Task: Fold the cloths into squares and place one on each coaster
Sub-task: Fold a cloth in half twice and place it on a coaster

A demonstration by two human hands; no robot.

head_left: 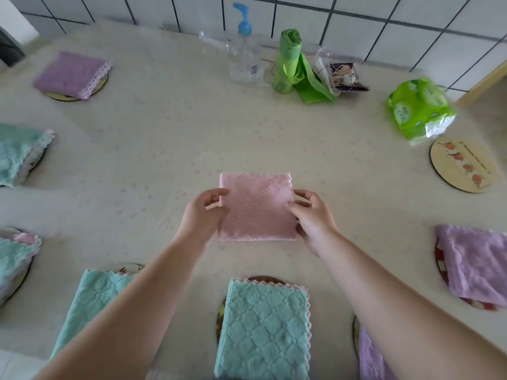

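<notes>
A pink cloth (256, 205), folded into a square, lies at the middle of the table. My left hand (201, 212) pinches its left edge and my right hand (312, 215) pinches its right edge. A bare round coaster (463, 165) with a fruit print sits at the right. Folded cloths rest on other coasters: purple (72, 74) at the far left, teal (19, 152) at the left edge, teal (263, 330) in front of me, purple (474, 264) at the right.
At the back stand a clear pump bottle (242, 56), a roll of green bags (289, 61), a dark packet (347, 76) and a green tissue pack (419, 111). More folded cloths lie at the near left (93, 300), left edge (13, 259) and near right (370, 357).
</notes>
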